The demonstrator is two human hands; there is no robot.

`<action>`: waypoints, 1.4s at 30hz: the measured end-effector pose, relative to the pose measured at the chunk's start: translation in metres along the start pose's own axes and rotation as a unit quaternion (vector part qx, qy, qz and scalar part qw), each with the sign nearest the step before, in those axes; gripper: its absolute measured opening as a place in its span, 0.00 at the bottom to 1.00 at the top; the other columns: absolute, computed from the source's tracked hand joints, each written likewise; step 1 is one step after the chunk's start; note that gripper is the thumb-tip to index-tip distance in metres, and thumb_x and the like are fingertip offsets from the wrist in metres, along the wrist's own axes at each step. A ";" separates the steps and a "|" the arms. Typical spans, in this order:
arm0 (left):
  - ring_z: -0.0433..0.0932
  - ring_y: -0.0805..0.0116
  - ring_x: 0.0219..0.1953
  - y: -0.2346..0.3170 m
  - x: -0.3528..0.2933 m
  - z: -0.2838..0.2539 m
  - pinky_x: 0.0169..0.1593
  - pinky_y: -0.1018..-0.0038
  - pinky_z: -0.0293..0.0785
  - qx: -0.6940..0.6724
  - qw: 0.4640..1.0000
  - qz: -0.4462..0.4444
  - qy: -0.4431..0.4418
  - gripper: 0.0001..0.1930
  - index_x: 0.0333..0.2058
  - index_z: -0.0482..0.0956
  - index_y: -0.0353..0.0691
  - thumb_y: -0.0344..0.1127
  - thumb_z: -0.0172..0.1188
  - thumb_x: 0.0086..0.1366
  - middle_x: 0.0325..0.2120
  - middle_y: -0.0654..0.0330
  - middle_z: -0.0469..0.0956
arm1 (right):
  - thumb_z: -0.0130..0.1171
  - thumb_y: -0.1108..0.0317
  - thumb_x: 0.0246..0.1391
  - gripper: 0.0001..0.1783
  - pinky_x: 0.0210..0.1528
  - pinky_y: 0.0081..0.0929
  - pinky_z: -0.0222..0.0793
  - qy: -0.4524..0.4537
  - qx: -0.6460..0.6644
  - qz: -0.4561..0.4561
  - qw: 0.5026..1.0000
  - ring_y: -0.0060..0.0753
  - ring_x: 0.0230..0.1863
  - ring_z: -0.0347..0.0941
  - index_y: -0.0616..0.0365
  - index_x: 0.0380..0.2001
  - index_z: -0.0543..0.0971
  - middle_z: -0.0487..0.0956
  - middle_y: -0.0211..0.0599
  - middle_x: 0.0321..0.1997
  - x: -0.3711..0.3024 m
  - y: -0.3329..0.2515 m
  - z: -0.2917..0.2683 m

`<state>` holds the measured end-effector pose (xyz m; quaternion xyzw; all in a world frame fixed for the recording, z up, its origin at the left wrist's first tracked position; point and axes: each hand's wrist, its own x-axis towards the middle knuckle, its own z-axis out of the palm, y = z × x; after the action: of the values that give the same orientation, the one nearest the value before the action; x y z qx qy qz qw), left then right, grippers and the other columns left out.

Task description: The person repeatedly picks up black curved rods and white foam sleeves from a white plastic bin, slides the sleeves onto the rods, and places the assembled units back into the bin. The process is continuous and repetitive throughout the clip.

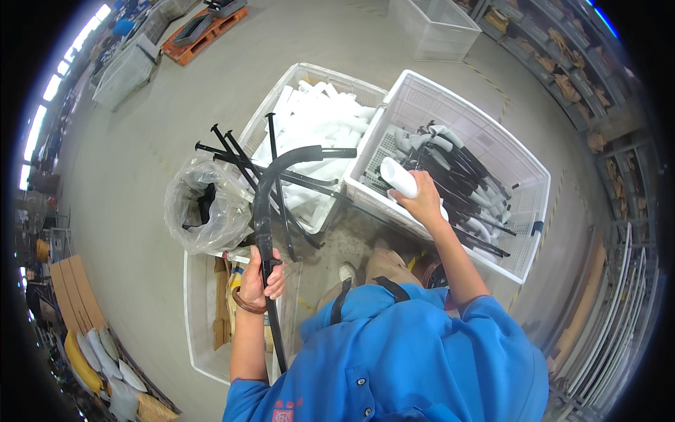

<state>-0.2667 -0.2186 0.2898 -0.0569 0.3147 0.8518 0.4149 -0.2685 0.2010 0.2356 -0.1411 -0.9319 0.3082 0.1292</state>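
Observation:
My left hand (260,281) is closed around the straight lower part of a long black tube (264,211), whose upper end bends over to the right. In my right hand (424,202) is a short white foam sleeve (398,176), held over the near left corner of the right white crate (436,105). That crate holds several black tubes (450,167) with white sleeves on parts of them. White foam sleeves (320,126) fill the crate (344,77) to its left. Several thin black rods (275,165) with flat ends stick up behind the tube in my left hand.
A clear plastic bag (235,228) with dark contents stands left of the rods. Below it, a white bin (200,337) holds cardboard. Farther off are an empty-looking white bin (439,35), an orange pallet (228,28) and loaded shelves (562,60) at the right.

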 end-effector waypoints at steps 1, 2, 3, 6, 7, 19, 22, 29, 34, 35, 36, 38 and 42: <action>0.57 0.77 0.09 -0.004 -0.005 0.004 0.13 0.78 0.58 0.008 1.000 0.000 -0.001 0.28 0.46 0.71 0.42 0.62 0.33 0.73 0.15 0.65 0.63 | 0.74 0.55 0.37 0.30 0.48 0.41 0.68 0.012 -0.013 -0.019 1.000 0.50 0.45 0.72 0.60 0.42 0.76 0.74 0.45 0.41 -0.008 0.001 -0.005; 0.57 0.77 0.09 -0.007 -0.009 0.007 0.13 0.78 0.58 0.010 1.000 0.005 -0.009 0.28 0.46 0.71 0.42 0.61 0.33 0.73 0.15 0.65 0.63 | 0.74 0.56 0.37 0.30 0.48 0.41 0.68 0.027 -0.013 -0.030 0.999 0.50 0.45 0.72 0.60 0.42 0.76 0.74 0.45 0.41 -0.015 0.002 -0.009; 0.58 0.77 0.09 -0.011 -0.012 0.010 0.13 0.78 0.58 0.003 1.000 -0.005 0.002 0.27 0.44 0.72 0.44 0.62 0.37 0.72 0.16 0.65 0.65 | 0.74 0.56 0.37 0.30 0.48 0.42 0.69 0.034 -0.017 -0.034 0.999 0.50 0.45 0.72 0.60 0.42 0.76 0.74 0.45 0.41 -0.019 0.003 -0.012; 0.58 0.77 0.09 -0.025 -0.019 0.023 0.13 0.78 0.58 0.038 0.999 -0.005 0.026 0.27 0.44 0.72 0.44 0.62 0.37 0.72 0.16 0.65 0.65 | 0.75 0.56 0.37 0.30 0.48 0.42 0.69 0.041 -0.005 -0.023 0.999 0.50 0.45 0.72 0.60 0.41 0.76 0.74 0.45 0.41 -0.028 0.009 -0.019; 0.58 0.77 0.09 -0.030 -0.020 0.029 0.13 0.78 0.58 0.048 0.998 -0.005 0.039 0.27 0.44 0.71 0.43 0.62 0.37 0.72 0.16 0.64 0.65 | 0.75 0.56 0.37 0.30 0.48 0.43 0.69 0.048 0.006 -0.024 0.999 0.50 0.45 0.71 0.60 0.41 0.76 0.74 0.45 0.41 -0.029 0.012 -0.021; 0.59 0.78 0.09 -0.158 0.014 0.132 0.13 0.80 0.57 0.134 0.982 -0.120 0.049 0.24 0.42 0.69 0.40 0.58 0.41 0.73 0.16 0.64 0.67 | 0.70 0.62 0.36 0.25 0.44 0.42 0.70 -0.122 0.005 -0.179 0.976 0.49 0.39 0.74 0.58 0.40 0.75 0.77 0.44 0.36 -0.028 0.036 -0.109; 0.59 0.80 0.10 -0.179 0.023 0.147 0.13 0.81 0.56 0.184 0.968 -0.166 0.051 0.23 0.42 0.68 0.40 0.57 0.43 0.73 0.16 0.66 0.66 | 0.67 0.62 0.35 0.20 0.45 0.42 0.72 -0.424 0.108 -0.133 0.889 0.51 0.40 0.79 0.58 0.34 0.79 0.81 0.49 0.34 -0.007 0.035 -0.130; 0.59 0.80 0.09 -0.185 0.037 0.163 0.12 0.81 0.58 0.189 0.975 -0.108 0.042 0.26 0.41 0.68 0.38 0.59 0.40 0.73 0.16 0.66 0.65 | 0.65 0.72 0.38 0.18 0.40 0.43 0.74 -0.232 -0.181 -0.400 0.868 0.49 0.38 0.80 0.56 0.37 0.77 0.81 0.43 0.32 -0.006 -0.036 -0.108; 0.60 0.80 0.09 -0.175 0.024 0.169 0.13 0.82 0.58 0.114 0.990 -0.081 0.006 0.22 0.43 0.68 0.38 0.55 0.45 0.73 0.16 0.66 0.66 | 0.72 0.68 0.35 0.37 0.52 0.41 0.70 -0.105 -0.061 -0.462 0.878 0.44 0.49 0.75 0.51 0.53 0.71 0.76 0.41 0.47 -0.002 -0.020 -0.173; 0.61 0.80 0.09 -0.172 0.020 0.170 0.13 0.82 0.58 0.089 0.993 -0.075 0.000 0.20 0.43 0.68 0.38 0.53 0.47 0.73 0.16 0.66 0.66 | 0.72 0.66 0.36 0.41 0.53 0.38 0.70 -0.164 -0.053 -0.340 0.924 0.45 0.48 0.76 0.50 0.58 0.69 0.77 0.43 0.48 0.000 -0.005 -0.191; 0.61 0.80 0.09 -0.171 0.017 0.172 0.13 0.82 0.59 0.045 0.997 -0.046 -0.033 0.19 0.43 0.68 0.38 0.51 0.49 0.73 0.16 0.66 0.67 | 0.71 0.64 0.36 0.37 0.54 0.36 0.70 -0.250 -0.048 -0.188 0.949 0.44 0.48 0.77 0.53 0.55 0.72 0.79 0.45 0.47 0.005 0.007 -0.202; 0.62 0.81 0.09 -0.171 0.016 0.178 0.13 0.81 0.57 0.175 0.983 -0.063 -0.003 0.11 0.42 0.69 0.40 0.34 0.61 0.66 0.16 0.67 0.68 | 0.67 0.67 0.37 0.23 0.48 0.34 0.71 -0.336 0.094 -0.118 0.930 0.40 0.41 0.79 0.58 0.42 0.79 0.81 0.45 0.37 0.007 0.023 -0.208; 0.64 0.82 0.09 -0.174 0.022 0.186 0.12 0.81 0.57 0.303 0.950 -0.068 0.019 0.12 0.39 0.70 0.40 0.34 0.65 0.63 0.15 0.68 0.69 | 0.65 0.72 0.37 0.17 0.46 0.36 0.72 -0.289 0.101 -0.172 0.936 0.45 0.38 0.79 0.60 0.36 0.78 0.81 0.45 0.33 0.006 0.008 -0.187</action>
<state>-0.1213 -0.0152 0.3448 0.0340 0.5613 0.6848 0.4635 -0.2109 0.3098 0.3762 0.1305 -0.9030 0.4014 -0.0805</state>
